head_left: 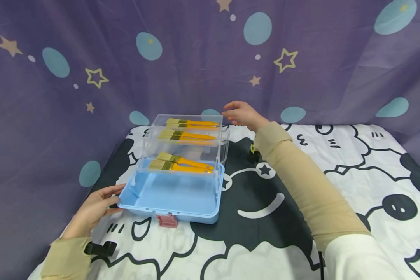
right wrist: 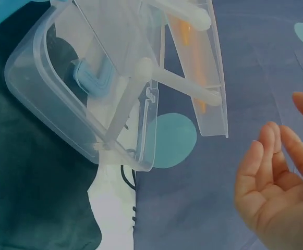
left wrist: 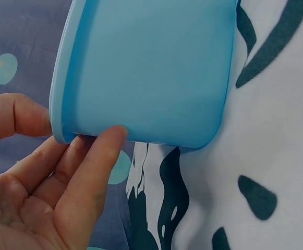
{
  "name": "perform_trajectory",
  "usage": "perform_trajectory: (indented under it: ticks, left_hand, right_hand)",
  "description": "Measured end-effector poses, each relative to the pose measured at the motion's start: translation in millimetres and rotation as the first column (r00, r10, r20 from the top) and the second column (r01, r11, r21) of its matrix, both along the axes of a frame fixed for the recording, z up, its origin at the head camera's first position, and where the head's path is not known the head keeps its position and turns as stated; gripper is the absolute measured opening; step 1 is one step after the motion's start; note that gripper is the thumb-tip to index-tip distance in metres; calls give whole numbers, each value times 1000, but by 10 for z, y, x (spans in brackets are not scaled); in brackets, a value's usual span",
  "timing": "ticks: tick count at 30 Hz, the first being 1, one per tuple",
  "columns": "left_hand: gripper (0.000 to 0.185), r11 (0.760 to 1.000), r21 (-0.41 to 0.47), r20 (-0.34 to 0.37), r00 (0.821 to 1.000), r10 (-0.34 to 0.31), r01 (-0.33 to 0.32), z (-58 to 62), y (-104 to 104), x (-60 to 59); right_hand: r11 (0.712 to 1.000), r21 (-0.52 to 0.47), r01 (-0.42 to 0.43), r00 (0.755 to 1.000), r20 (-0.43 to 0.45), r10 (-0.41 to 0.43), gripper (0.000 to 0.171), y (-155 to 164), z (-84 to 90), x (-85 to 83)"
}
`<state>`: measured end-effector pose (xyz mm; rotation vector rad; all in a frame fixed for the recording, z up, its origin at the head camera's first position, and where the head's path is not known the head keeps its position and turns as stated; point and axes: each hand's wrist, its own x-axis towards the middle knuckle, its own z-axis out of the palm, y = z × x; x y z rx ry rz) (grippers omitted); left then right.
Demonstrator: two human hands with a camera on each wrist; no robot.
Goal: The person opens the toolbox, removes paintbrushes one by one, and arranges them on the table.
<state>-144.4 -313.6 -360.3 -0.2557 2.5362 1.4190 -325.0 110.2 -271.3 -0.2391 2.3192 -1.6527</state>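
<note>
A tiered storage box stands fanned open on the table, with a blue base (head_left: 175, 194) and clear trays (head_left: 189, 118) stepped up behind it. Yellow-handled paintbrushes lie in the trays: one at the top (head_left: 192, 123), one in the middle (head_left: 187, 136), two lower down (head_left: 182, 163). My left hand (head_left: 113, 199) rests against the base's front left corner. In the left wrist view, that hand's thumb (left wrist: 109, 143) touches the blue wall (left wrist: 151, 67). My right hand (head_left: 235, 112) hovers with relaxed fingers beside the top tray's back right corner, holding nothing. The right wrist view shows the palm (right wrist: 276, 177) apart from the clear tray (right wrist: 88, 120).
A pink latch (head_left: 167, 220) juts from the base's front edge. A small black object (head_left: 254, 155) sits on the patterned cloth (head_left: 371, 163) right of the box, under my right forearm. A purple curtain (head_left: 196, 58) hangs close behind and to the left.
</note>
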Motion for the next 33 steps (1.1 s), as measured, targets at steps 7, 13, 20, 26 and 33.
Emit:
perform_trajectory:
  ticks: [7,13,20,26,33]
  left_hand:
    - [58,1000,-7,-7,1000,14,-14,29,18,2]
    - [58,1000,-15,1,1000,27,-27,12,21,-4]
    - [57,999,-14,-10,999,34,-34,-4,29,15]
    - [58,1000,0,-13,1000,28,-28,4,34,32]
    - [58,999,4,-12,999,39,-39,6,30,42]
  right_hand:
    - [990,139,-31,987,-149,51,45,-120,-19,-58]
    - [961,275,-13,958,-272,91,42,-260,-59,-106]
    - [926,377,-29,937,-312,156,41,-359,-81,-138]
    - [906,422,-36,941,-291,173,43,-405,-114,-182]
    - [875,484,-35,934,-296,201,46,-470,-123,-192]
